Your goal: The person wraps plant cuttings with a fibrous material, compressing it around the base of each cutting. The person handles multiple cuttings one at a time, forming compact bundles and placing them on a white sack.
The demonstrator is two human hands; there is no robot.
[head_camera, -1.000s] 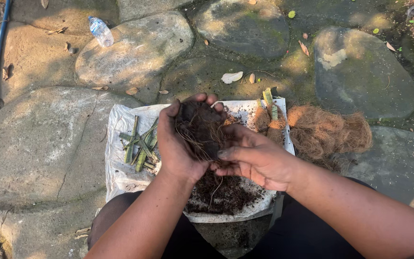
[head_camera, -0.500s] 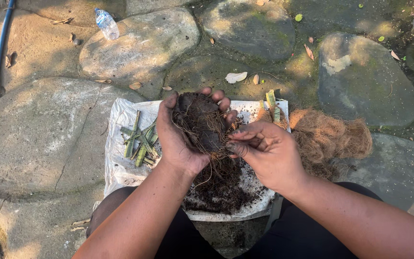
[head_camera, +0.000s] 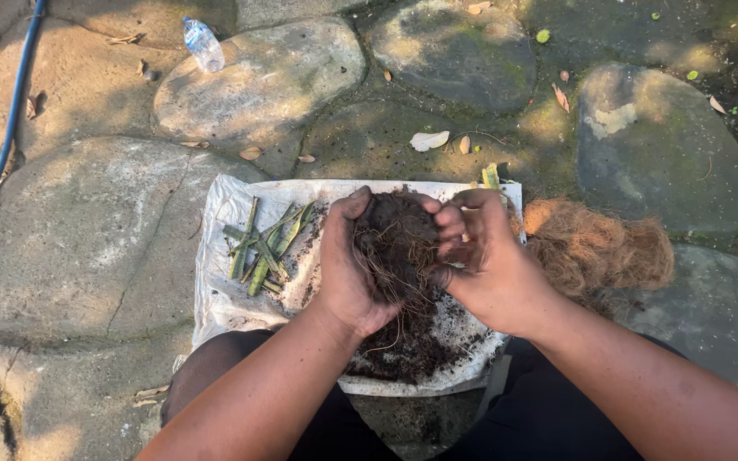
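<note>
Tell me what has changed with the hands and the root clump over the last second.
The right hand rose from under the root clump to its side, fingers curled into the roots. The left hand still cups it. Leaf cuttings, soil and white sack stayed put.

This is outside, in a garden or yard. The ground is made of big flat stones [head_camera: 87,256] with green moss and dirt in the cracks between them. Dry leaves [head_camera: 430,140] lie here and there. Sun and shade make patches of light on the stones. A blue hose [head_camera: 2,162] runs along the left side. A white sheet [head_camera: 232,307] is spread on the stones, with dark soil [head_camera: 403,350], cut green plant pieces [head_camera: 262,248] and a brown clump of fibre [head_camera: 600,252] beside it.
</note>
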